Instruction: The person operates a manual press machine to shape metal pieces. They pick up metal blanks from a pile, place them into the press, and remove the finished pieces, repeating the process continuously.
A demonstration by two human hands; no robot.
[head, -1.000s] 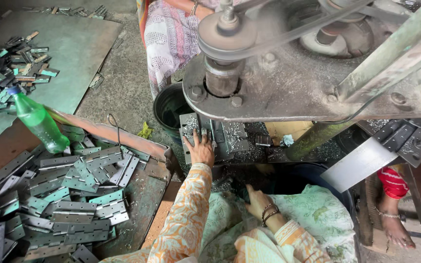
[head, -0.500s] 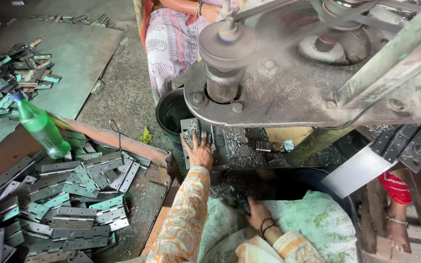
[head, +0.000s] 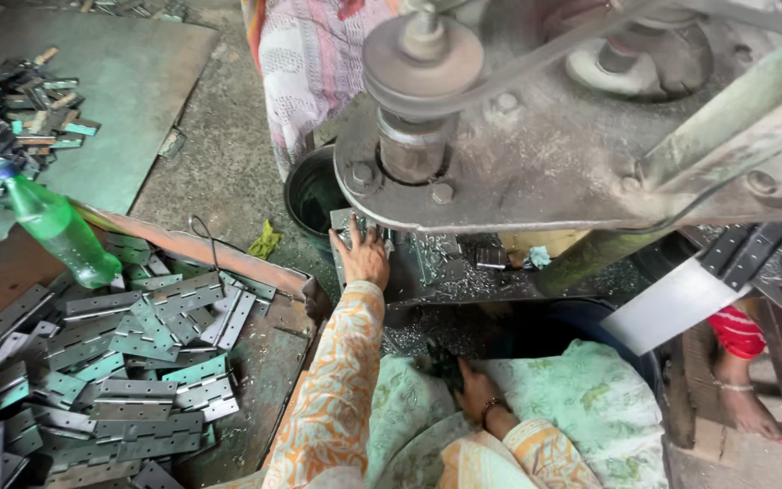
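Landmark: the grey press machine (head: 536, 172), whose bed and round flywheel fill the upper right of the view.
Far left of the press: a green plastic bottle (head: 58, 231) lies tilted, cap toward the upper left, on the edge of a wooden tray (head: 264, 362).
Tray contents: a heap of flat grey hinge plates (head: 119, 362), lying criss-cross at mixed angles; a second loose pile (head: 11, 118) sits on a sheet further up and left.
Just left of the press: a dark round bucket (head: 309, 195) stands against the bed, under a patterned cloth.
Left hand (head: 362, 258): palm down, fingers spread flat on a metal plate (head: 348, 226) at the near left edge of the press bed; it presses on the plate and is not closed around it.
Plate axis: mostly covered by the hand; what shows seems to run away from the person, toward the ram.
Right hand (head: 477, 389): below the press bed, fingers curled down into dark metal scraps (head: 441, 358) on a green cloth; whether it grasps anything cannot be told.
Obstruction: the overhanging press head hides the far end of the plate.
Right of the press: a bare foot (head: 748, 398) of another person.
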